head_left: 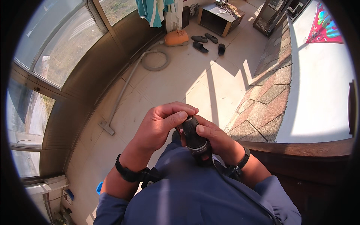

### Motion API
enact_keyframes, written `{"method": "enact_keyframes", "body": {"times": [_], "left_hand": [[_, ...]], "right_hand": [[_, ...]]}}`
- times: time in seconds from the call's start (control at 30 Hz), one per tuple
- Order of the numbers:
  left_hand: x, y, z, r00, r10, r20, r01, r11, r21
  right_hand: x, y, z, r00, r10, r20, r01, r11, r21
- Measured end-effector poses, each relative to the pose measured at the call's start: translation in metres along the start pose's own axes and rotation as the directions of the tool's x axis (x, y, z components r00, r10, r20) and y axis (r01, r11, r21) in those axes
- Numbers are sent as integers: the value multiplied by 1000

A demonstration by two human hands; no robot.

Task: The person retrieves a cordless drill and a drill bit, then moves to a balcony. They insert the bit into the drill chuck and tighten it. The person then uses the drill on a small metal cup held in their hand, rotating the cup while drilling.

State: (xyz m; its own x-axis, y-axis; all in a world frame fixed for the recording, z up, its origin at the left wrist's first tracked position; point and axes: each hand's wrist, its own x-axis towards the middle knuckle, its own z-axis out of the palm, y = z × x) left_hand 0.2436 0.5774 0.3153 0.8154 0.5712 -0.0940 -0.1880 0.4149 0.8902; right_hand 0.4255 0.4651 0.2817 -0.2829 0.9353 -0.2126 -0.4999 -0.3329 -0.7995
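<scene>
Close in front of my body is what looks like a black cordless drill [195, 135], its chuck end pointing away from me and a silvery ring behind the chuck. My left hand [159, 122] closes over the front tip of the chuck, thumb and forefinger bent around it. Whether a small bit sits between those fingertips is hidden. My right hand [215, 137] wraps the chuck's right side, its thumb lying on top. The drill's handle is out of sight below.
An orange vacuum cleaner [176, 38] with a grey hose [154, 69] and floor nozzle [106, 128] lies ahead left on the tiled floor. Beyond are dark slippers [200, 47] and a wooden cabinet [219, 20]. A brown wooden edge [296, 149] runs at my right; windows line the left.
</scene>
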Motion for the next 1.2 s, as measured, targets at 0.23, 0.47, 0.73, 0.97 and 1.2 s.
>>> {"method": "enact_keyframes", "body": {"times": [0.23, 0.47, 0.73, 0.97, 1.2], "left_hand": [[69, 41, -37, 979, 67, 192, -86, 992, 93], [106, 77, -53, 958, -60, 280, 13, 986, 168], [138, 104, -61, 921, 61, 384, -256, 838, 482], [158, 126, -63, 888, 26, 459, -330, 730, 598], [174, 136, -62, 878, -62, 474, -307, 688, 658]], "right_hand": [[36, -30, -7, 994, -55, -92, 58, 998, 27], [60, -52, -22, 993, -74, -94, 75, 997, 8], [81, -71, -38, 993, -79, -93, 79, 997, -1], [91, -79, -48, 994, -90, -63, 92, 996, 22], [97, -83, -54, 995, -76, -70, 78, 996, 29]]}}
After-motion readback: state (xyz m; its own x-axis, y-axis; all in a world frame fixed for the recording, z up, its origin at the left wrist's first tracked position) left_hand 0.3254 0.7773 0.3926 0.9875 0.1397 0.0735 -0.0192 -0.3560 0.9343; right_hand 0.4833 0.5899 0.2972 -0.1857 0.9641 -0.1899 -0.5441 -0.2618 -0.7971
